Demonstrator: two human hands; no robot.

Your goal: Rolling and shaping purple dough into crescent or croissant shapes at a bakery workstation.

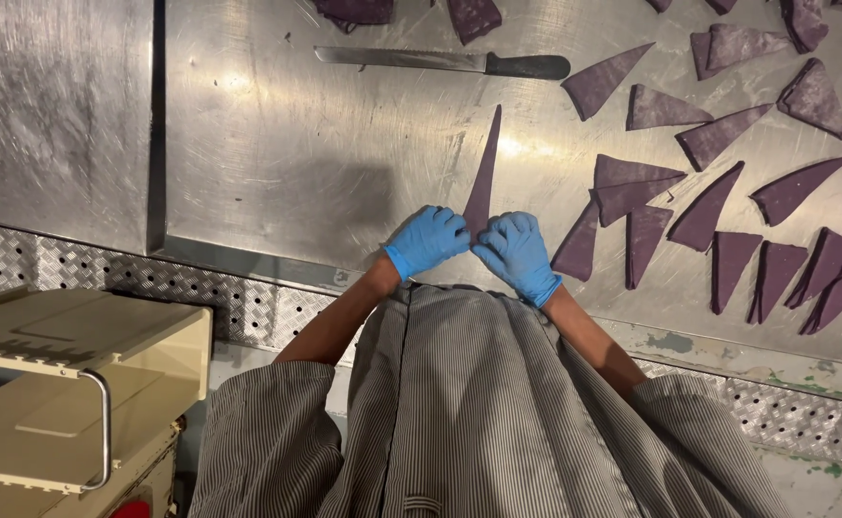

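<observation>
Striped grey smock fills the lower view, both blue-gloved hands at the wide end of a purple dough triangle.

Left hand [429, 240] and right hand [515, 251] curl closed, fingertips pinching the base of the long dough triangle [483, 182], whose bottom edge is hidden under the gloves. It lies flat on the steel table [287, 144], long axis running away from the person, thin tip pointing toward the knife [445, 61]. Dull purple, matte, very narrow. More cut triangles [709, 206] lie to the right, some cut off by the frame.
</observation>
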